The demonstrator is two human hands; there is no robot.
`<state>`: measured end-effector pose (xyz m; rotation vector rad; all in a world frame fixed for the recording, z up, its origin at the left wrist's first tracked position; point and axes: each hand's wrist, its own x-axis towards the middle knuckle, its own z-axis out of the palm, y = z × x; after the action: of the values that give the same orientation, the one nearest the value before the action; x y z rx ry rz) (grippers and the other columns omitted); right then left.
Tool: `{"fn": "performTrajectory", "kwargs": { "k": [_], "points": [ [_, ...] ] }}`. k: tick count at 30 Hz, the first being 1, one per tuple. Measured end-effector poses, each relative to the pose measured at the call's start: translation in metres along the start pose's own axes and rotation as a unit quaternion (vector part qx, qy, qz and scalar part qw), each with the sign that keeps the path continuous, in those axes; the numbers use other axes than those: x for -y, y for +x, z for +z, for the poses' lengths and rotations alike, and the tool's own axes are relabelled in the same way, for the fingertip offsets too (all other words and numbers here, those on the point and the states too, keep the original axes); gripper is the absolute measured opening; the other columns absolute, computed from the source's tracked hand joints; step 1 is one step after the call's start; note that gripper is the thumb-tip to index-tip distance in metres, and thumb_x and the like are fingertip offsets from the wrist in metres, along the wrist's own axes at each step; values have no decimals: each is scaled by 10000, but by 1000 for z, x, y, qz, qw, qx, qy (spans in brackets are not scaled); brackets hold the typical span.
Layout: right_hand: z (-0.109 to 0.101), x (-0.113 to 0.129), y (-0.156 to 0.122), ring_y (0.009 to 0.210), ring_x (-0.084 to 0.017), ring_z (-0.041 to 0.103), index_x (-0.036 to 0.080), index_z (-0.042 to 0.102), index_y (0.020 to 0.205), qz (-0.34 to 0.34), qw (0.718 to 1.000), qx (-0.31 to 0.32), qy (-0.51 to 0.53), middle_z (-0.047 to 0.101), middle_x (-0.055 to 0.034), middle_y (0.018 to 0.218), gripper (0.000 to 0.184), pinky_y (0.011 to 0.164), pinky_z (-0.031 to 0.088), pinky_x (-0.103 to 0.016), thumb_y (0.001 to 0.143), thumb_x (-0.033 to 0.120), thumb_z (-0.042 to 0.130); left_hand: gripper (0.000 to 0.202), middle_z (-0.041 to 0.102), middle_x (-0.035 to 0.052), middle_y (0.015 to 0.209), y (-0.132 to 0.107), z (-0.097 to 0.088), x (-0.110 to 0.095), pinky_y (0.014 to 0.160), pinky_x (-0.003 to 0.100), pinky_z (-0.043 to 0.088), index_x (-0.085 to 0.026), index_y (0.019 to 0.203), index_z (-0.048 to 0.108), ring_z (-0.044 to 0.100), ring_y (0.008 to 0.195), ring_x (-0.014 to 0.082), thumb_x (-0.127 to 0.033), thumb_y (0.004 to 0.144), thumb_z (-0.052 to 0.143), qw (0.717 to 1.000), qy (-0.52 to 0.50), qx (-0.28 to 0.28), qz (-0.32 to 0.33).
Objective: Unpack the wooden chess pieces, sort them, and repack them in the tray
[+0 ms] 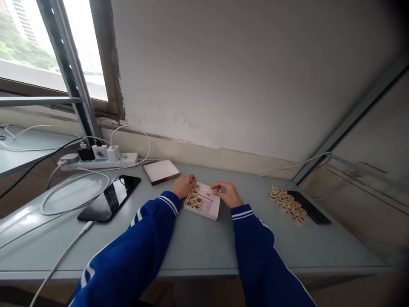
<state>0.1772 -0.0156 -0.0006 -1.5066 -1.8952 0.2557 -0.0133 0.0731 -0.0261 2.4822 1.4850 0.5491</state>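
My white rectangular box (210, 209) sits mid-desk, round cream pieces (194, 198) along its left; my left hand (184, 186) curls over its far-left edge, my right hand (228, 194) arches by its right side, grips I can't tell; flat grey tabletop (198, 249) runs to the front edge (198, 271)

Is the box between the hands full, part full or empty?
Part full: pieces line the left of the box; bare printed surface shows right.

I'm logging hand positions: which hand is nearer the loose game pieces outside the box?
Right. The right hand is at the right side of the box, left of the loose game pieces and apart; the left hand is farther, at the box's left side.
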Motion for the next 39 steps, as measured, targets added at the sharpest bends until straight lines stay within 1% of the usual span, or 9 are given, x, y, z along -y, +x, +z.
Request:
{"fn": "performTrajectory", "kwargs": {
  "k": [6,9,13,17,20,23,31,35,39],
  "points": [
    [-38,-50,-6,714,-163,609,152,582,983,129,979,28,153,672,-61,819,407,675,459,-294,606,280,668,324,631,63,846,0,-1,1,692,287,403,-226,964,564,580,795,203,-359,864,286,1000,-5,-2,3],
    [-59,-83,-18,726,-160,611,150,598,960,203,977,48,39,666,-55,814,376,706,471,-296,600,236,668,309,630,63,855,1,-1,1,700,289,399,-226,955,563,579,801,204,-348,858,296,1000,-6,-3,7],
    [-71,-101,-27,972,-244,533,179,625,908,253,965,0,-72,603,-92,1020,285,847,399,-427,632,246,645,313,630,58,850,2,-1,1,694,286,394,-228,947,561,576,798,203,-357,857,290,1000,-9,3,6],
    [-48,-90,-19,1195,-282,324,240,502,1149,269,925,-44,-265,414,-97,1288,392,926,251,-564,771,344,502,327,629,64,866,1,-2,0,690,281,391,-223,956,560,573,807,204,-366,856,283,1000,-6,7,3],
    [-23,-85,-8,1277,-235,183,264,346,1278,208,901,-6,-380,257,-66,1396,424,955,154,-609,867,362,312,339,630,61,867,0,-3,-1,687,279,391,-225,953,560,574,802,201,-372,858,270,1000,-6,5,2],
    [-17,-96,-4,1300,-206,121,277,304,1301,197,889,20,-414,211,-44,1416,424,953,88,-638,891,333,212,335,631,56,858,0,-3,-1,685,271,391,-224,944,562,574,803,195,-372,858,274,1000,-6,4,2],
    [-80,-160,-58,1296,-270,122,165,411,1250,344,798,-119,-481,252,-146,1387,434,955,-40,-628,863,314,284,336,633,61,857,0,-3,-1,688,284,403,-222,959,556,580,811,207,-373,864,271,1000,6,2,5],
    [-83,-141,-53,1281,-281,165,149,369,1277,231,820,-186,-489,273,-163,1374,461,941,-12,-649,864,346,310,337,631,61,841,1,-2,0,682,278,403,-222,956,556,580,798,201,-361,866,264,1000,9,2,2],
    [-50,-65,-12,1197,-232,338,192,412,1246,93,894,-153,-410,410,-110,1303,404,969,226,-490,862,291,338,334,631,59,842,1,-1,1,669,279,403,-231,956,557,582,791,204,-373,866,269,1000,6,2,2]
  ]
}}
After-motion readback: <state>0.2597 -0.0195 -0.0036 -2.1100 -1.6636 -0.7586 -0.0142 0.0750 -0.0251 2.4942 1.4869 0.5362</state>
